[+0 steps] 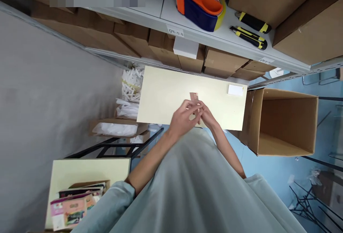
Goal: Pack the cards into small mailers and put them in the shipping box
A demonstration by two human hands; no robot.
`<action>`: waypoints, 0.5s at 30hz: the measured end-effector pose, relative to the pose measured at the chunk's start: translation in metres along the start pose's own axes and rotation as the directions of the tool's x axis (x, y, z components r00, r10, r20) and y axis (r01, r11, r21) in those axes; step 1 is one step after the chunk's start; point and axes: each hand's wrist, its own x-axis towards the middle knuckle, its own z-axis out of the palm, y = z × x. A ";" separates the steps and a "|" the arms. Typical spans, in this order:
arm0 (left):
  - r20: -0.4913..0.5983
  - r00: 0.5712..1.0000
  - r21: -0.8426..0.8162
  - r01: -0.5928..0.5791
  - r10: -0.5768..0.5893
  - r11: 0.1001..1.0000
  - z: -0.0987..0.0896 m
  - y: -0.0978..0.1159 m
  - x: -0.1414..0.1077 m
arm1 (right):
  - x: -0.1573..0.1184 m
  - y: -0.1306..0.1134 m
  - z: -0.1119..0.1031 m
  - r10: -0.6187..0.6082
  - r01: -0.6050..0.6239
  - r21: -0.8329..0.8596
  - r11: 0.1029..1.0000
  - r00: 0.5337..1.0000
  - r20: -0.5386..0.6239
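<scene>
Both hands meet over the near middle of a pale yellow table (163, 94). Between them is a small, flat, pinkish-brown packet (194, 96), its upper end sticking out beyond the fingers and a lower bit showing beneath. My left hand (184, 117) comes from the left with its fingers bent round the packet's side. From the right, my right hand (205, 114) pinches the packet's edge, its fingertips touching those of the left. What is printed on the packet is too small to read. A small white box (235, 90) lies at the table's right end.
An open cardboard box (288, 118) stands right of the table. Above, a shelf (168, 10) holds an orange and blue tape dispenser (199, 8) and two cutters (250, 36). Colourful packages (73, 208) lie on a side table (88, 168) at lower left.
</scene>
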 end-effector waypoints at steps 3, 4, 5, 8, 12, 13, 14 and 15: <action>0.057 0.997 0.122 -0.062 0.056 0.991 0.007 -0.010 0.001 | 0.012 0.012 0.031 0.033 -0.035 0.057 0.998 0.999 0.034; 0.063 0.997 0.138 -0.061 0.053 0.988 0.004 -0.015 0.002 | 0.016 0.015 0.041 0.051 -0.053 0.048 0.997 0.998 0.036; 0.061 0.997 0.138 -0.048 0.040 0.989 -0.001 -0.021 0.003 | 0.020 0.018 0.051 0.073 -0.074 0.037 0.997 0.997 0.026; 0.009 0.999 0.047 0.050 -0.051 0.998 -0.032 -0.051 0.005 | 0.035 0.028 0.074 0.117 -0.115 0.044 0.992 0.992 -0.043; -0.082 0.955 -0.142 0.272 -0.285 0.952 -0.089 -0.126 0.006 | 0.076 0.043 0.104 0.130 -0.122 0.070 0.990 0.985 -0.115; -0.104 0.933 -0.170 0.324 -0.344 0.931 -0.102 -0.151 0.006 | 0.091 0.048 0.113 0.129 -0.124 0.050 0.991 0.982 -0.137; -0.125 0.910 -0.188 0.370 -0.396 0.910 -0.112 -0.178 0.008 | 0.108 0.052 0.122 0.125 -0.123 0.021 0.992 0.980 -0.155; -0.142 0.887 -0.204 0.408 -0.439 0.890 -0.121 -0.205 0.011 | 0.126 0.056 0.132 0.114 -0.119 -0.016 0.993 0.979 -0.166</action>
